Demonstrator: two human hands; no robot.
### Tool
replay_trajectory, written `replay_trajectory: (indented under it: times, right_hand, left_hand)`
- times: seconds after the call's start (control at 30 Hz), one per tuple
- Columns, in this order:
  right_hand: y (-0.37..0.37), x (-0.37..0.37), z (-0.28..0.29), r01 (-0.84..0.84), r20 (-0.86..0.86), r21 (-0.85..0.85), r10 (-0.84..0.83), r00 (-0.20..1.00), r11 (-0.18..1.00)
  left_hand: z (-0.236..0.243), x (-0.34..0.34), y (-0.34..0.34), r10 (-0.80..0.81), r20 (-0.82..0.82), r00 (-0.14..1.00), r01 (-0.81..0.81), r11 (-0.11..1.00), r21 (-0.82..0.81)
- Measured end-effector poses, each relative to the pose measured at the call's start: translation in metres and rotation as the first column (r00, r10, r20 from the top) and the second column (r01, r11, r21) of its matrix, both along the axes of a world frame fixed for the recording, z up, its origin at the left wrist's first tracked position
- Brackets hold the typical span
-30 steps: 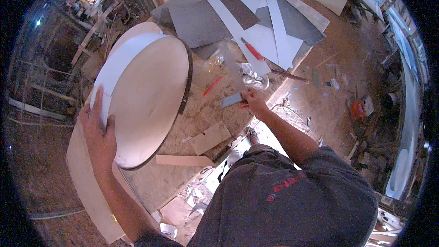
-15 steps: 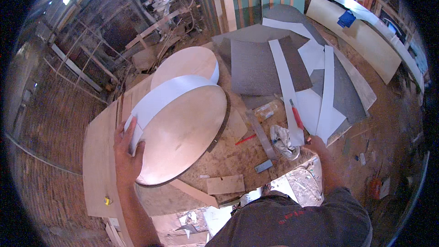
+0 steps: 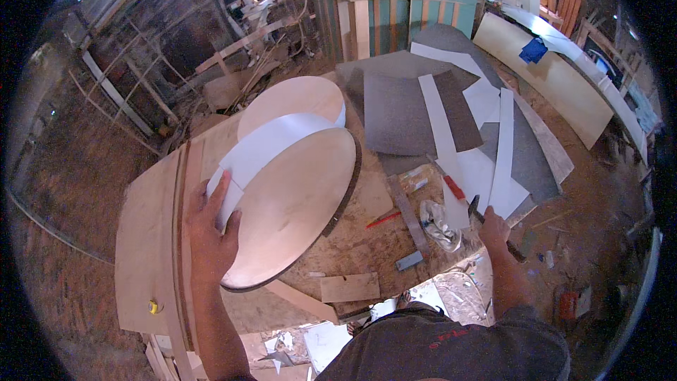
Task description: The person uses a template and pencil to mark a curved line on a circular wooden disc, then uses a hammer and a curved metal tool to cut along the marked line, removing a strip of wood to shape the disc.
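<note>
An oval wooden piece (image 3: 296,204) lies on the workbench in front of me, with a white strip (image 3: 268,142) curving along its far left edge. My left hand (image 3: 215,222) grips the strip's near end, thumb on the oval's side and fingers over the white face. My right hand (image 3: 493,228) is closed around the handle of a hammer (image 3: 473,206), held over the bench's right edge. The hammer head points away from me, and the handle's end sticks out below the fist. Just left of the hammer lies a red-handled tool (image 3: 453,187).
Behind the oval sits another round wooden piece (image 3: 293,102). Grey sheets (image 3: 398,113) and white strips (image 3: 504,148) cover the bench's far right. A crumpled white cloth (image 3: 441,226), a flat wooden bar (image 3: 409,215), a red pencil (image 3: 383,220) and a yellow tape measure (image 3: 153,307) lie about.
My right hand has lifted the hammer off the bench's right side, where it was reaching. My left hand stays on the strip, and the view has shifted slightly.
</note>
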State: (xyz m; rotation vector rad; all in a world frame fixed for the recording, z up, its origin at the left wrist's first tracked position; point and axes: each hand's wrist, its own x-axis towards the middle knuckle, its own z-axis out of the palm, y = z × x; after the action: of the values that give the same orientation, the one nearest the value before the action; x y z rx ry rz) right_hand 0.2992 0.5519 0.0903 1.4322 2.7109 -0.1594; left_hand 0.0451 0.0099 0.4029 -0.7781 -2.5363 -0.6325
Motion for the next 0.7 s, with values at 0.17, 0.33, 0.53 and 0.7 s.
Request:
replay_trajectory:
  times: [0.17,0.33,0.53,0.7]
  right_hand:
    - [-0.026,0.006,0.032,0.173,-0.214,0.191,-0.131,0.968,0.966]
    - [-0.019,0.025,0.055,0.056,-0.574,0.035,-0.026,0.818,0.998]
    - [-0.135,-0.05,0.17,-0.541,-0.856,-0.437,-0.147,0.495,0.718]
    - [-0.216,-0.112,0.29,-0.727,-0.89,-0.298,0.096,0.446,0.618]
  left_hand:
    - [-0.001,-0.001,-0.014,-0.042,-0.028,0.999,0.042,0.999,-0.002]
    - [-0.016,-0.008,-0.023,-0.058,-0.044,0.997,0.057,0.998,-0.034]
    - [-0.026,-0.005,-0.03,-0.026,-0.032,0.999,0.028,0.997,0.071]
    - [-0.023,0.003,-0.022,0.051,-0.055,0.997,-0.05,0.999,0.017]
